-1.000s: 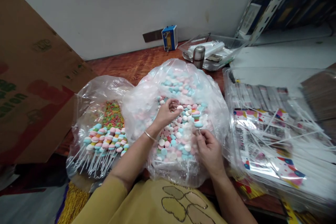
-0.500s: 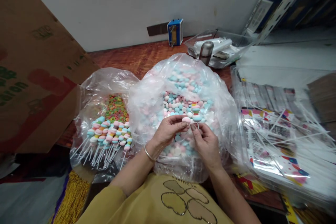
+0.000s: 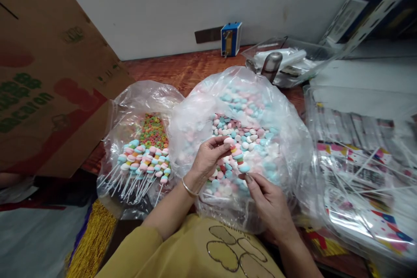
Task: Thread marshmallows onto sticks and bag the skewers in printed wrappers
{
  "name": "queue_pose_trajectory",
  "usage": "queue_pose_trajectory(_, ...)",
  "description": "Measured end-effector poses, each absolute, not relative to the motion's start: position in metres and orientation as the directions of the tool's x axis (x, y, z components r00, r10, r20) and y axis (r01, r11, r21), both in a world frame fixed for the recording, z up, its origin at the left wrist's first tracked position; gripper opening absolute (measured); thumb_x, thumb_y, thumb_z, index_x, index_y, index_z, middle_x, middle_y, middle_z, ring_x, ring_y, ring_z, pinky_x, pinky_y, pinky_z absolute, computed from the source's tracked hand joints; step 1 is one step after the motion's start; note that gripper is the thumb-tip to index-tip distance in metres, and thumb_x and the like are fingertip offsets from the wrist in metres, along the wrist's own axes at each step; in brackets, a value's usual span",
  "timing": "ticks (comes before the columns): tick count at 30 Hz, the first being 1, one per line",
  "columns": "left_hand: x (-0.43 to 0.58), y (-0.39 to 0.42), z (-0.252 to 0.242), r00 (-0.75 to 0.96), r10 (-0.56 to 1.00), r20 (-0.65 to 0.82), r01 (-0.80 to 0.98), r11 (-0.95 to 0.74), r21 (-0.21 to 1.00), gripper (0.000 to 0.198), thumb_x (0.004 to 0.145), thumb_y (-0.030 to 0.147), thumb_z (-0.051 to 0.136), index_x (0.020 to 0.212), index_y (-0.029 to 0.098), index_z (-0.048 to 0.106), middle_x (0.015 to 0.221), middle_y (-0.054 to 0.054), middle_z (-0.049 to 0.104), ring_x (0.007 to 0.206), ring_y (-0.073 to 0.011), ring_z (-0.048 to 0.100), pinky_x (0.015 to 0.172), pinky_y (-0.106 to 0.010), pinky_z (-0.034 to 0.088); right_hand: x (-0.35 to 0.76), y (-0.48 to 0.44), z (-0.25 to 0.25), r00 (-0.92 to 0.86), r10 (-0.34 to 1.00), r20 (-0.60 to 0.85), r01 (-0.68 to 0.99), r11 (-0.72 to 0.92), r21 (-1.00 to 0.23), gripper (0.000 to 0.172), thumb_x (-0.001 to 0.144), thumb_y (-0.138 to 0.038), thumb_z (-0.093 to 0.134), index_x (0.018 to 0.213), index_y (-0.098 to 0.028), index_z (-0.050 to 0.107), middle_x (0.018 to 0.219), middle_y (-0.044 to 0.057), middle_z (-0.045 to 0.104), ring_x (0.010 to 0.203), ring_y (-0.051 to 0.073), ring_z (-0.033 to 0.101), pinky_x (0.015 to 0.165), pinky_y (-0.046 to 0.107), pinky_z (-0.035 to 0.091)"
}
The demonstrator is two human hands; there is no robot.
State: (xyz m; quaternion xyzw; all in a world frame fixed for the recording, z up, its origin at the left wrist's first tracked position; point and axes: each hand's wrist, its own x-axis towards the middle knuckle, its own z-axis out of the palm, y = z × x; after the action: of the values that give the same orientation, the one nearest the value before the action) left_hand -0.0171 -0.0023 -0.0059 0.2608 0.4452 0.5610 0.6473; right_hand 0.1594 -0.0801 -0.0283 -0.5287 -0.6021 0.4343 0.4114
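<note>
My right hand (image 3: 269,200) pinches the stick of a candy skewer (image 3: 239,158), strung with blue and pink candies and small coloured rings. At its upper end, the thumb and fingers of my left hand (image 3: 208,158) grip a pink and white marshmallow candy (image 3: 229,140). Whether the stick has gone into that candy I cannot tell. Both hands are over a large clear plastic bag (image 3: 192,117) full of pink, white and blue candies (image 3: 252,137). To the left, finished-looking candy skewers (image 3: 145,163) lie in a pile, white sticks toward me.
Small coloured rings (image 3: 154,130) fill a plastic bag (image 3: 146,91) at the left, beside a tall cardboard box (image 3: 65,69). Rightward stands a clear tub (image 3: 312,139) with printed packets and white sticks. A blue box (image 3: 230,40) and a metal flask (image 3: 271,66) stand behind.
The skewer has tilted leftward, its top meeting the candy in my left hand. My right hand has shifted lower. The whole view has slid, so everything appears further right.
</note>
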Motion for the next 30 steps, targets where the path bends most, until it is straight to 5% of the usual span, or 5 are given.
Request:
queue_pose_trajectory(13, -0.028, -0.008, -0.002, -0.062, 0.998, 0.004, 0.002, -0.003, 1.000, 0.023, 0.072, 0.024, 0.084, 0.095, 0.020, 0.082, 0.094, -0.005, 0.079, 0.082, -0.0175, 0.073, 0.078, -0.030, 0.059, 0.177, -0.079, -0.030, -0.188, 0.968, 0.165, 0.561, 0.244, -0.791, 0.036, 0.100, -0.044, 0.050, 0.079, -0.021, 0.069, 0.059, -0.003, 0.055, 0.051, 0.012, 0.048, 0.053, 0.024, 0.036)
queue_pose_trajectory(20, -0.029, -0.007, -0.002, 0.021, 0.971, 0.238, 0.199, -0.237, 0.951, 0.014, 0.079, 0.020, 0.079, 0.092, 0.025, 0.083, 0.097, -0.006, 0.079, 0.095, -0.0198, 0.071, 0.087, -0.032, 0.056, 0.171, -0.080, -0.026, -0.160, 0.987, -0.019, 0.425, 0.051, -0.904, 0.038, 0.098, -0.047, 0.050, 0.081, -0.021, 0.072, 0.068, 0.001, 0.066, 0.061, 0.017, 0.057, 0.058, 0.026, 0.042)
queue_pose_trajectory(25, -0.027, -0.008, -0.008, 0.022, 0.985, 0.172, 0.128, -0.173, 0.977, 0.017, 0.083, 0.032, 0.078, 0.097, 0.024, 0.082, 0.104, -0.007, 0.076, 0.099, -0.0210, 0.070, 0.090, -0.034, 0.057, 0.157, -0.085, -0.034, -0.105, 0.981, -0.164, 0.186, -0.143, -0.972, 0.043, 0.098, -0.054, 0.052, 0.096, -0.019, 0.075, 0.056, -0.003, 0.052, 0.050, 0.015, 0.043, 0.047, 0.026, 0.034)
queue_pose_trajectory(30, -0.017, -0.008, -0.010, -0.062, 0.998, -0.021, -0.202, 0.008, 0.979, 0.039, 0.076, 0.055, 0.083, 0.093, 0.020, 0.077, 0.099, -0.005, 0.073, 0.090, -0.0196, 0.071, 0.081, -0.033, 0.060, 0.144, -0.088, -0.034, -0.099, 0.980, -0.172, 0.079, -0.165, -0.983, 0.046, 0.097, -0.058, 0.052, 0.097, -0.019, 0.075, 0.050, -0.006, 0.041, 0.045, 0.014, 0.034, 0.043, 0.026, 0.029)
